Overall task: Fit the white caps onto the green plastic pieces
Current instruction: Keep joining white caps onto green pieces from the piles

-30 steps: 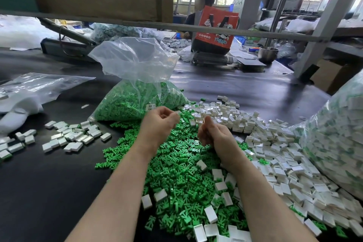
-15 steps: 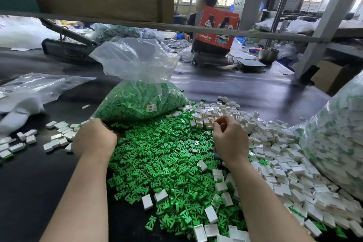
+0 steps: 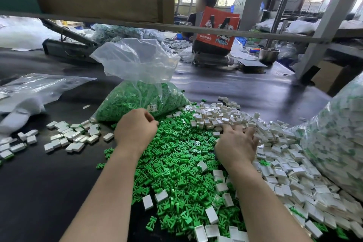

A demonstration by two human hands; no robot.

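At the far left a crumpled clear bag (image 3: 29, 92) lies flat on the dark table (image 3: 49, 192), and just near of it a loose scatter of finished white pieces (image 3: 66, 137) spreads across the surface. Further right a clear bag of green parts (image 3: 137, 94) stands with its mouth open, its near edge just beyond the left hand (image 3: 136, 131). That hand hovers over the far-left edge of the heap of green plastic pieces (image 3: 176, 173), knuckles up and fingers curled inward; whether they pinch anything I cannot tell. The green heap fills the middle of the table between the two forearms. The right hand (image 3: 236, 145) lies palm down where green meets white, its fingers spread and pressed into the white caps (image 3: 284, 163), which pile up to the right and far side. At the far right a large bulging bag of mixed white and green parts (image 3: 337, 143) leans in, and across the table a person (image 3: 204, 6) sits behind an orange bag (image 3: 218, 27)
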